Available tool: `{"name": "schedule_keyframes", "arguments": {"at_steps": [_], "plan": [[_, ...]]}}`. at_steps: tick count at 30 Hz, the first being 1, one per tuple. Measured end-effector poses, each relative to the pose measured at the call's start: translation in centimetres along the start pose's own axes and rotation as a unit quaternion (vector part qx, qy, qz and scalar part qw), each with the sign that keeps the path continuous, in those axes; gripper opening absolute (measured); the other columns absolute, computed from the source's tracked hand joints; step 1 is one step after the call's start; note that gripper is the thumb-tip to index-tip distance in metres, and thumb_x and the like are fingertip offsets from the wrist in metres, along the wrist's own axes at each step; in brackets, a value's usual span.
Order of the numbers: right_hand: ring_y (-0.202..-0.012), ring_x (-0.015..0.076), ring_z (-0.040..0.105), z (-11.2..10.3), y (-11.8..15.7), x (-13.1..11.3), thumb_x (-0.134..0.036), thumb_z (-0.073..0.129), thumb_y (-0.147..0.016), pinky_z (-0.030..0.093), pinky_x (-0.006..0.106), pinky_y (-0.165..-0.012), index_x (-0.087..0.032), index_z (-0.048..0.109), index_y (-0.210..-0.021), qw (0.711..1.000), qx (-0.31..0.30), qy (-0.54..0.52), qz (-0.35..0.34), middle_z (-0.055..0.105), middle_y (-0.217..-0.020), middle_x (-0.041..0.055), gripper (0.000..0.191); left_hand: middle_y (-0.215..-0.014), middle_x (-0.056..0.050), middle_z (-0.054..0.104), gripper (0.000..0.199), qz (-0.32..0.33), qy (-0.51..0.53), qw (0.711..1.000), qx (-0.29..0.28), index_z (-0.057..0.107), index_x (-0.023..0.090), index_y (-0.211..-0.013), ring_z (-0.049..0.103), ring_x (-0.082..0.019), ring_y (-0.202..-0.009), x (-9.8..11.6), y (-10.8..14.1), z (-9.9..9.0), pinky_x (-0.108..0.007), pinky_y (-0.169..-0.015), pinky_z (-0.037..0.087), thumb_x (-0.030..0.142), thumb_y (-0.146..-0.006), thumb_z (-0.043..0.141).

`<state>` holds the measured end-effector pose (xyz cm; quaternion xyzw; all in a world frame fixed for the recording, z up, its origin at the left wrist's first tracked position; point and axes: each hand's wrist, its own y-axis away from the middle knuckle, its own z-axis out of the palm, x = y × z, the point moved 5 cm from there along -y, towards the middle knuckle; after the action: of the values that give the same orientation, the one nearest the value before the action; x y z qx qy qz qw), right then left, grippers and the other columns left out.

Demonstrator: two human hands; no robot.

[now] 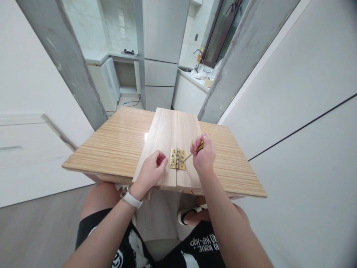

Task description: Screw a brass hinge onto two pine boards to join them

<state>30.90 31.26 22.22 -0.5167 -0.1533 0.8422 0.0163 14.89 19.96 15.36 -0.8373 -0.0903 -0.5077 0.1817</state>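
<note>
My right hand (204, 152) is wrapped around the yellow-and-black handle of a screwdriver (200, 146). Its thin shaft slants down to the left, with the tip at a screw on the right leaf of a brass hinge (177, 159). The hinge lies open and flat across the seam between two pale boards, and screws show in both leaves. The left board (160, 136) is the wider one; the right board (187, 128) lies alongside it. Just left of the hinge, my left hand (154, 166) rests over the left board with fingers curled closed; anything inside them is hidden.
Both boards lie on a wood-grain table (119, 145), reaching its near edge. My legs are below that edge. Grey pillars stand beyond on both sides. Farther back are a tall fridge (164, 33), a tap (197, 61) by a sink, and an open cabinet (125, 76).
</note>
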Motion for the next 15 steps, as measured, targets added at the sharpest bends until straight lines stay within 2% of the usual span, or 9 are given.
{"name": "schedule_keyframes", "arguments": {"at_steps": [8, 15], "plan": [[-0.044, 0.0087, 0.032, 0.48, -0.02, -0.89, -0.054, 0.061, -0.096, 0.021, 0.024, -0.041, -0.023, 0.044, -0.058, 1.0, 0.01, 0.005, -0.02, 0.037, -0.051, -0.0061, 0.051, -0.081, -0.001, 0.066, 0.012, -0.007, 0.007, 1.0, 0.001, 0.063, 0.02, -0.092, 0.061, -0.018, -0.074, 0.16, -0.04, -0.01, -0.031, -0.07, 0.045, 0.03, -0.097, 0.059], [-0.044, 0.0092, 0.032, 0.19, -0.1, -0.01, -0.058, 0.059, -0.096, 0.022, 0.024, -0.041, -0.024, 0.043, -0.06, 1.0, 0.012, 0.015, -0.005, 0.037, -0.051, -0.0061, 0.052, -0.082, -0.001, 0.066, 0.011, -0.012, 0.007, 1.0, 0.001, 0.063, 0.02, -0.092, 0.061, -0.018, -0.075, -0.02, 0.05, 0.07, -0.031, -0.071, 0.045, 0.03, -0.097, 0.06]]}}
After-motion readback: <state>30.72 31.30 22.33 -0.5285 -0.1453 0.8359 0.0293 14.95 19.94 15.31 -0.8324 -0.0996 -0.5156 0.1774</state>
